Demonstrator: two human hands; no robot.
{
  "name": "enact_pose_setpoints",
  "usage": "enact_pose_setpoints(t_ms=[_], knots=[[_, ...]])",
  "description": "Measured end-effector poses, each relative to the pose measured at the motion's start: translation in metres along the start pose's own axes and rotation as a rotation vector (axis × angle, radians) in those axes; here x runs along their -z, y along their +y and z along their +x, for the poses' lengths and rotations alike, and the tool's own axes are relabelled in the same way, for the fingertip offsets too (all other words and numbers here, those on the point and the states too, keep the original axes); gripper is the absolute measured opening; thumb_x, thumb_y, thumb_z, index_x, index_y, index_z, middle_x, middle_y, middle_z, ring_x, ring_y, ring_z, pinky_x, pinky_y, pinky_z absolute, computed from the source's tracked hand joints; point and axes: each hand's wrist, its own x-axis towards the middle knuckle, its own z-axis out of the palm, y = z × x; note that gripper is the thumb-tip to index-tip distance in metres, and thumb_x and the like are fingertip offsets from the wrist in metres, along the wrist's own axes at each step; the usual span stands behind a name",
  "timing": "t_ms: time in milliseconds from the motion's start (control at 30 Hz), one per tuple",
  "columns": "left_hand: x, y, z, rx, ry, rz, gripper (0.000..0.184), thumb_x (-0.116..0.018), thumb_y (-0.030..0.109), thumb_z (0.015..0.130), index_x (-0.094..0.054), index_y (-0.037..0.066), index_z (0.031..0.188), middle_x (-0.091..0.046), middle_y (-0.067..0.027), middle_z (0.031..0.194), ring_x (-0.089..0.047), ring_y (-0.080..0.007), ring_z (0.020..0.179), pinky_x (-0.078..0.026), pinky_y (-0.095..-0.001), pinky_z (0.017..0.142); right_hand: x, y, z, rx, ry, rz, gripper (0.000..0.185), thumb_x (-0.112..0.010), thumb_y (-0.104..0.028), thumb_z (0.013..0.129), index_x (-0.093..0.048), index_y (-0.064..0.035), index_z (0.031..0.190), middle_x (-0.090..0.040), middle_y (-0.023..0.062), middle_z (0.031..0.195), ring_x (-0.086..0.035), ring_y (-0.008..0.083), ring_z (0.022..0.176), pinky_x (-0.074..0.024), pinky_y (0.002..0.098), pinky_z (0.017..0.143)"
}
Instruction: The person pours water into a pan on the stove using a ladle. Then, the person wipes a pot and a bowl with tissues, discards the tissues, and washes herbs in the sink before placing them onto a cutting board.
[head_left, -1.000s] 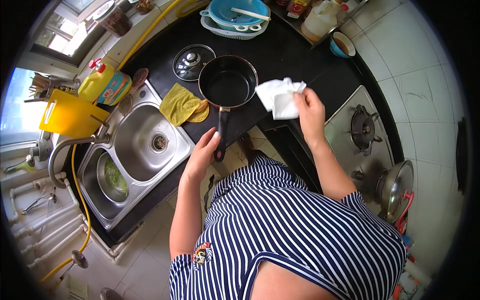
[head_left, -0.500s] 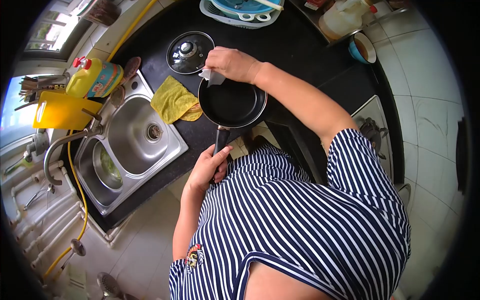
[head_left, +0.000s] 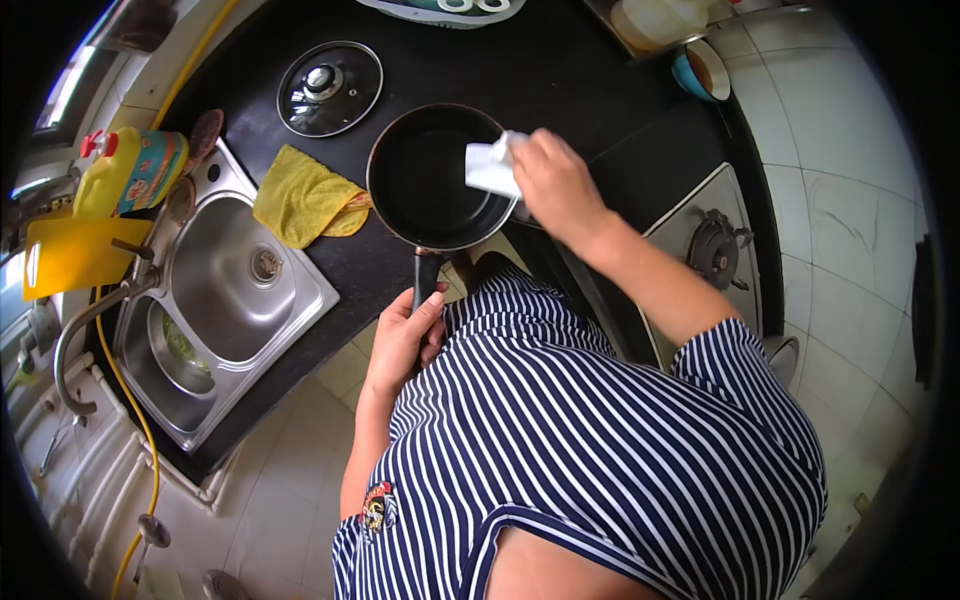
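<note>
- The left hand is wrapped around the handle of a black saucepan, its thumb laid along the top and its fingers curled beneath.
- The saucepan is at the middle of the scene, open side up, with its handle pointing near, toward the person's striped shirt. Its near side is at the counter's edge; whether its base touches the counter cannot be told.
- The right hand, a little blurred, pinches a white sheet between thumb and fingers at the right of the saucepan. The sheet reaches over the right rim into the opening; whether it touches the inner wall is unclear.
- A glass lid with a dark knob lies flat on the counter, far and left of the saucepan, apart from it.
- A yellow-green cloth lies crumpled just left of the saucepan, between it and the sink.
- The steel sink has two basins; the left one holds a metal bowl with green leaves in it.
- To the right is a stove burner; farther off, at the far right, a blue bowl stands on the counter.
</note>
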Motion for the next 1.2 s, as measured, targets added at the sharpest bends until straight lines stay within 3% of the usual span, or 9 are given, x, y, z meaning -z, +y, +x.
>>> enact_pose_setpoints(t_ms=[167, 333, 500, 700, 900, 967, 1033, 1100, 1200], knots=[[-0.003, 0.012, -0.009, 0.102, -0.035, -0.009, 0.028, -0.057, 0.025, 0.102, -0.056, 0.005, 0.122, -0.042, 0.0035, 0.058, -0.036, -0.0052, 0.043, -0.028, -0.0207, 0.04, 0.016, -0.039, -0.025, -0.235, -0.286, 0.366, 0.005, -0.064, -0.006, 0.086, -0.063, -0.0022, 0.089, -0.059, 0.0141, 0.085, -0.062, 0.0313, 0.075, -0.0513, 0.0403, 0.068], [0.0, 0.011, -0.008, 0.089, -0.072, 0.006, 0.032, -0.057, 0.028, 0.102, -0.054, 0.003, 0.122, -0.039, 0.0037, 0.06, -0.034, -0.0048, 0.045, -0.026, -0.0205, 0.041, -0.001, -0.03, 0.07, 0.017, 0.304, 0.185, 0.016, -0.058, -0.003, 0.088, -0.066, -0.0065, 0.101, -0.061, 0.012, 0.094, -0.064, 0.0322, 0.084, -0.0531, 0.0402, 0.073], [0.001, 0.012, -0.005, 0.088, -0.063, 0.019, 0.03, -0.057, 0.028, 0.102, -0.053, 0.004, 0.119, -0.039, 0.0041, 0.059, -0.033, -0.0051, 0.043, -0.026, -0.0217, 0.039, -0.069, -0.049, 0.106, 0.115, 0.181, 0.143, 0.016, -0.058, -0.001, 0.082, -0.071, -0.0072, 0.091, -0.064, 0.0099, 0.099, -0.062, 0.0316, 0.094, -0.0526, 0.0399, 0.086], [0.0, 0.013, -0.007, 0.068, -0.009, 0.047, 0.029, -0.06, 0.028, 0.101, -0.053, 0.005, 0.117, -0.038, 0.005, 0.059, -0.032, -0.0043, 0.044, -0.024, -0.0216, 0.039, -0.065, -0.079, 0.069, 0.553, -0.298, 0.603, 0.014, -0.061, 0.0, 0.078, -0.066, -0.0052, 0.091, -0.065, 0.0075, 0.1, -0.061, 0.0285, 0.096, -0.0518, 0.0373, 0.085], [0.003, 0.007, -0.002, 0.018, -0.017, 0.012, 0.031, -0.058, 0.03, 0.101, -0.055, 0.004, 0.118, -0.04, 0.0044, 0.059, -0.035, -0.0047, 0.044, -0.026, -0.0203, 0.041, -0.009, -0.031, 0.038, 0.634, -0.733, 0.625, 0.009, -0.059, -0.005, 0.085, -0.066, -0.0059, 0.091, -0.063, 0.008, 0.094, -0.061, 0.0264, 0.097, -0.0506, 0.0363, 0.084], [-0.002, 0.015, -0.008, 0.053, -0.029, -0.021, 0.03, -0.06, 0.029, 0.1, -0.053, 0.006, 0.116, -0.04, 0.0043, 0.058, -0.033, -0.0052, 0.041, -0.025, -0.0218, 0.038, 0.014, -0.009, 0.05, 0.438, -0.671, 0.6, 0.011, -0.059, -0.004, 0.087, -0.067, -0.0056, 0.093, -0.062, 0.0088, 0.093, -0.061, 0.0264, 0.093, -0.0506, 0.0359, 0.082], [-0.002, 0.015, -0.006, 0.066, -0.019, -0.022, 0.03, -0.06, 0.029, 0.1, -0.053, 0.006, 0.116, -0.04, 0.0043, 0.058, -0.033, -0.0054, 0.042, -0.025, -0.022, 0.038, 0.016, -0.008, 0.062, 0.251, -0.127, 0.438, 0.012, -0.058, -0.003, 0.087, -0.066, -0.0061, 0.095, -0.061, 0.0104, 0.092, -0.061, 0.0277, 0.084, -0.0513, 0.0355, 0.075], [0.002, 0.011, -0.003, 0.067, -0.037, 0.0, 0.029, -0.06, 0.029, 0.1, -0.054, 0.006, 0.116, -0.039, 0.0043, 0.058, -0.033, -0.0053, 0.042, -0.025, -0.0219, 0.039, 0.007, -0.025, 0.07, 0.217, 0.05, 0.272, 0.012, -0.058, -0.004, 0.085, -0.064, -0.0052, 0.095, -0.06, 0.0132, 0.095, -0.064, 0.0296, 0.089, -0.0542, 0.0402, 0.077], [-0.002, 0.015, -0.005, 0.085, -0.022, 0.021, 0.028, -0.06, 0.028, 0.1, -0.054, 0.005, 0.115, -0.039, 0.0045, 0.058, -0.033, -0.005, 0.043, -0.025, -0.0216, 0.039, -0.055, -0.032, 0.068, 0.216, -0.062, -0.047, 0.012, -0.062, -0.003, 0.083, -0.065, -0.0048, 0.094, -0.061, 0.0139, 0.096, -0.065, 0.0332, 0.089, -0.0562, 0.0412, 0.076]])
